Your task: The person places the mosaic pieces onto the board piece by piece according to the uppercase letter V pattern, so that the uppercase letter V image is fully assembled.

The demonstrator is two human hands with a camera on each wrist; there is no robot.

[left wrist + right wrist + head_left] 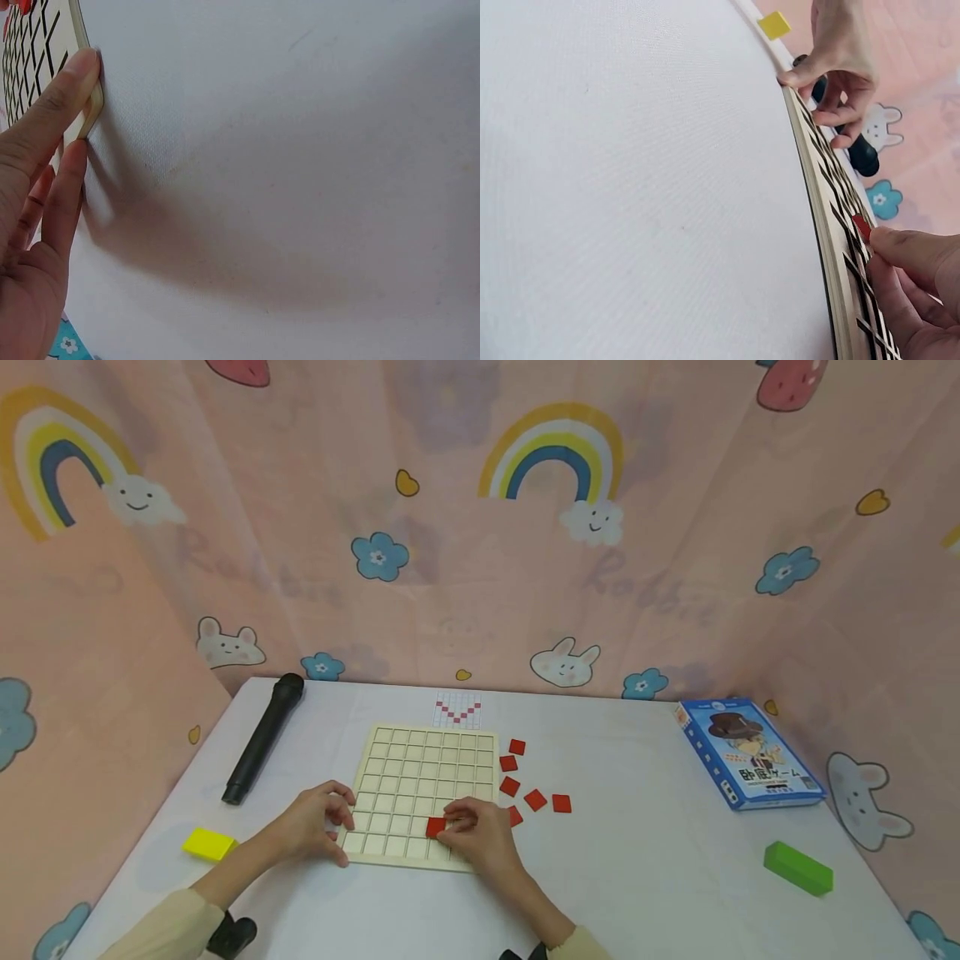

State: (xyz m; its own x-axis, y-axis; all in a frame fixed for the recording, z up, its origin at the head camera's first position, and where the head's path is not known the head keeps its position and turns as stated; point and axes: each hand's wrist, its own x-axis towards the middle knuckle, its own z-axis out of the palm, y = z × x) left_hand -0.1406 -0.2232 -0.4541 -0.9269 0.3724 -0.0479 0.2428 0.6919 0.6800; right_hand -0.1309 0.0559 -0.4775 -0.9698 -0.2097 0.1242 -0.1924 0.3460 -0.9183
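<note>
A square, pale wooden grid board (405,793) lies flat on the table. My left hand (318,825) holds it at its near left corner; in the left wrist view the thumb (79,67) lies on the board's edge and a fingertip touches its side. Over the lower middle of the grid, my right hand (483,839) pinches a small red square tile (436,827) between thumb and fingers. The right wrist view shows that red tile (862,226) tilted at the grid's surface. Several loose red tiles (535,800) lie right of the board, one partly behind the right hand.
Behind the board lies a paper card (457,711) with a red V of squares on a grid. A black microphone (264,739) and a yellow block (210,844) are at left. At right are a blue box (750,756) and a green block (798,868).
</note>
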